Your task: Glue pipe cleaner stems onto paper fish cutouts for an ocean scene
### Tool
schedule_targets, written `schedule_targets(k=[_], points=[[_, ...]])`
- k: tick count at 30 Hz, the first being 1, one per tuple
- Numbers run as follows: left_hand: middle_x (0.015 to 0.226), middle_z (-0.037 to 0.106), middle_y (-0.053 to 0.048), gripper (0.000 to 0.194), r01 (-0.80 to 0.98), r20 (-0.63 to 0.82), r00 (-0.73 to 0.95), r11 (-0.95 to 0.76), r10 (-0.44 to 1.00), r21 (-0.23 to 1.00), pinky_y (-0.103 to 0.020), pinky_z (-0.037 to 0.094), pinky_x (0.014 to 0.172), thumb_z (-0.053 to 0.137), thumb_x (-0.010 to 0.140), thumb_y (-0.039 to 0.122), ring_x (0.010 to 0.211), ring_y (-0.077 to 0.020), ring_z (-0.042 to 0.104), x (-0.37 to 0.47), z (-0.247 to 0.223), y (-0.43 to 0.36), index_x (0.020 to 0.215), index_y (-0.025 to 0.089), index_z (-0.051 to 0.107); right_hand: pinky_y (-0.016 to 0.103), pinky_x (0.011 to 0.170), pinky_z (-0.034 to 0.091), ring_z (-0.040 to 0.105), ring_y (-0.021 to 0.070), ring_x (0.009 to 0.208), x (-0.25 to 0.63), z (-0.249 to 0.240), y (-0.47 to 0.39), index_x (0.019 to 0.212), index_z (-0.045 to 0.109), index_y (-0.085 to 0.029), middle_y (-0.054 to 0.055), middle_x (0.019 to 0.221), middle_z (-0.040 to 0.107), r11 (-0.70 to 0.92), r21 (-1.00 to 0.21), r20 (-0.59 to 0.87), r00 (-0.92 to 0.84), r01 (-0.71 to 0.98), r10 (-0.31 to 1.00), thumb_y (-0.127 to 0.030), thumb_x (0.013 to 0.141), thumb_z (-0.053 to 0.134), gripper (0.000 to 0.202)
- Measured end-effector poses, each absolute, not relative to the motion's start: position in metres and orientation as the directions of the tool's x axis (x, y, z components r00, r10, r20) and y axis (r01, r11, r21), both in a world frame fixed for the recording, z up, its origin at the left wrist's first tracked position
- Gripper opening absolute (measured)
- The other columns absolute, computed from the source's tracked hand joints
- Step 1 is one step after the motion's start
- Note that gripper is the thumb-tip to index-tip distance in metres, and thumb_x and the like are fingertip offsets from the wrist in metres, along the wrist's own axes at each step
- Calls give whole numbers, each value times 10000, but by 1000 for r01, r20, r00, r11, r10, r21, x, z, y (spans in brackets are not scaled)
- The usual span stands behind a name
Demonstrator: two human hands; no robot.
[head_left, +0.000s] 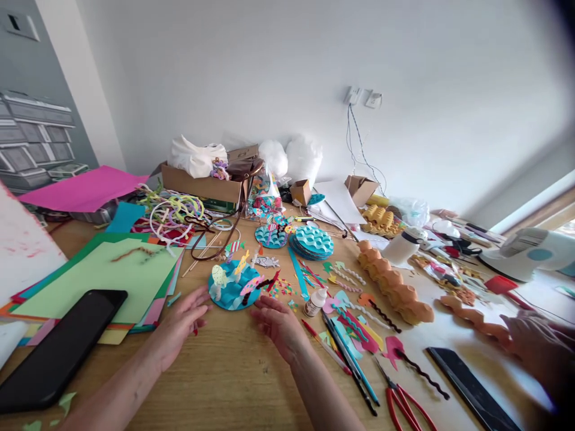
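A round blue craft base (231, 299) stands on the wooden table, with paper fish (242, 263) and fuzzy pipe cleaners sticking up from it. My left hand (188, 314) rests at its left edge, fingers stretched out and holding nothing. At its right edge, my right hand (279, 323) is open too, palm turned inward and fingers close to the rim. Whether the fingertips touch the base, I cannot tell. Behind it sit a similar decorated blue base (272, 233) and a stack of blue wavy discs (311, 242). A small white glue bottle (315, 302) stands right of my right hand.
Coloured paper sheets (99, 281) and a black phone (67, 344) lie left. Right are paintbrushes (348, 359), red-handled pliers (402, 398), twisted pipe cleaners with paper shapes (422, 371), an egg-carton strip (393, 284) and another phone (471, 389). Another person's hand (534, 335) is at far right.
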State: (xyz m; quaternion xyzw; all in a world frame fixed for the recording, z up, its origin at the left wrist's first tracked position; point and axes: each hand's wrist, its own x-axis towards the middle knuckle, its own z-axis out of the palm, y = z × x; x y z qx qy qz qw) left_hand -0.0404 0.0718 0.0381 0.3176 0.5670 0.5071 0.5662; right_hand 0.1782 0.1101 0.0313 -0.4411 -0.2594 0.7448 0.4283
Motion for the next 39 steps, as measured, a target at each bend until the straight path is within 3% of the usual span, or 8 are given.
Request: schedule_targets(k=[8, 15, 34, 39], points=[[1367, 454, -135, 558, -134, -235, -295, 203, 926, 970, -301, 452, 810, 573, 700, 259, 1215, -257, 449, -46, 39, 95, 1247, 175, 495, 195, 518, 457, 656, 189, 823, 178, 29, 112, 919, 631, -163, 66, 1075, 629, -492, -757, -437, -228, -429, 870, -156, 522, 766, 419], [1105, 670, -69, 427, -26, -224, -265, 225, 938, 974, -309, 461, 705, 552, 647, 153, 1055, -274, 573, -44, 39, 121, 1063, 213, 630, 191, 484, 451, 663, 188, 778, 172, 30, 114, 906, 639, -174, 56, 1110, 612, -460, -778, -418, -193, -429, 888, -151, 498, 765, 428], [1062, 649, -116, 568, -171, -299, -202, 267, 933, 948, -264, 415, 573, 622, 598, 297, 961, -260, 578, -43, 54, 69, 1146, 163, 559, 189, 455, 395, 641, 147, 639, 175, 35, 117, 842, 639, -175, 41, 981, 656, -444, -798, -432, -128, -407, 893, -190, 452, 745, 405], [1101, 625, -118, 583, -202, -363, -178, 327, 915, 923, -284, 419, 643, 645, 594, 324, 956, -247, 573, -42, 52, 54, 1150, 175, 551, 184, 426, 353, 627, 139, 600, 171, 38, 119, 819, 605, -179, 18, 869, 656, -444, -794, -435, -122, -415, 892, -179, 434, 730, 405]])
